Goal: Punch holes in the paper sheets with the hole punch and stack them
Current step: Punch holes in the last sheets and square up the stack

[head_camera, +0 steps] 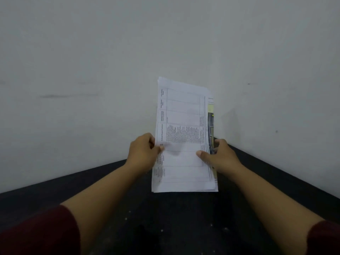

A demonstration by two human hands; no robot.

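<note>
Plain room: bare white wall, dark table.

Both hands held a stack of printed sheets upright above a dark counter.

The left hand pinched the left edge of the paper stack, thumb on the front sheet, while the right hand gripped the right edge, thumb pressed on the front. The top sheet carried a printed table turned sideways; a coloured page showed behind it at the right. The stack's lower edge hung near the black counter, against a pale wall. Dark red sleeves covered both upper forearms.
</note>
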